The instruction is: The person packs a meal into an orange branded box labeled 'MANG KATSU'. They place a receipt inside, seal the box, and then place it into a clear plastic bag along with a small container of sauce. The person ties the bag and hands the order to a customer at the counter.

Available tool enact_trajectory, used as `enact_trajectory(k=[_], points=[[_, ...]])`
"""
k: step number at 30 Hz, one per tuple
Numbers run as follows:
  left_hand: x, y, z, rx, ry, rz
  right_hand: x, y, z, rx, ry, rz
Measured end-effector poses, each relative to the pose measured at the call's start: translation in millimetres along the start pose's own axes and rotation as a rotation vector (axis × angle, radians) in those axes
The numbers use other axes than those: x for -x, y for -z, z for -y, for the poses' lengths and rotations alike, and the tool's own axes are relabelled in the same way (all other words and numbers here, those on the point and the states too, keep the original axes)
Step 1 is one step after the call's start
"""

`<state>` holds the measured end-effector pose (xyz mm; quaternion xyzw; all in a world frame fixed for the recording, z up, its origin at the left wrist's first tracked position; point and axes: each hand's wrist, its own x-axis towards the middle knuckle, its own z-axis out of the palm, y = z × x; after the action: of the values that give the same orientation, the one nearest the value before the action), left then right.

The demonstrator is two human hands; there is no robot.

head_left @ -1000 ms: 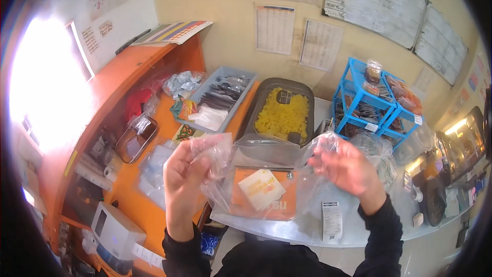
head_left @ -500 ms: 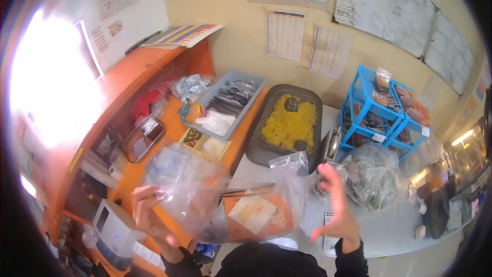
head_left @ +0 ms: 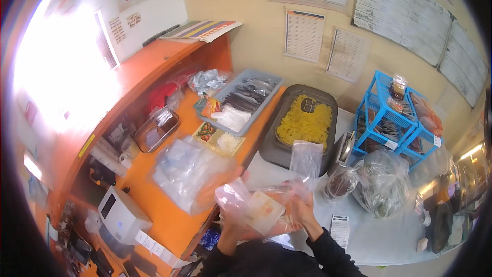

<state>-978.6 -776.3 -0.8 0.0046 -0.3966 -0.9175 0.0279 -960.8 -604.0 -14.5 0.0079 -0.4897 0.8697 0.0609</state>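
In a crumpled clear plastic bag [head_left: 306,163], a white-and-yellow packet [head_left: 268,208] is laid over an orange package [head_left: 283,224], partly blurred.

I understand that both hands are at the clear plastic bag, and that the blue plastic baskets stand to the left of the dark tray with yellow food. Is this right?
Not quite: the blue plastic baskets stand to the right of the dark tray with yellow food, as the head view shows. The left hand and right hand are indeed at the clear plastic bag.
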Motion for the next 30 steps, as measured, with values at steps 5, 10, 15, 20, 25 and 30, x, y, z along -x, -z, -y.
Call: enact_trajectory(k=[5, 10, 15, 20, 25, 30], points=[[2.8, -33.5, 20.1, 0.484, 0.269, 0.026, 9.1, 9.9, -20.6, -0.260, -0.015, -0.097], [-5.0, 23.3, 83.9, -0.430, 0.068, 0.102, -2.7, 17.8, -33.7, -0.393, -0.150, -0.291], [-3.1, 22.8, 80.8, 0.115, 0.301, 0.143, -7.3, 2.3, -8.3, 0.034, -0.171, -0.229], [-18.3, -11.9, 35.0, -0.414, 0.419, 0.208, -7.9, -12.7, 28.9, 1.002, 0.076, 0.186], [-15.9, -26.6, 41.2, -0.438, 0.203, 0.242, -4.6, -8.2, 43.1, 1.202, 0.241, 0.346], [-27.1, 8.5, 75.3, -0.482, -0.007, 0.082, 22.1, -32.0, 9.3, 0.776, 0.537, -0.207]])
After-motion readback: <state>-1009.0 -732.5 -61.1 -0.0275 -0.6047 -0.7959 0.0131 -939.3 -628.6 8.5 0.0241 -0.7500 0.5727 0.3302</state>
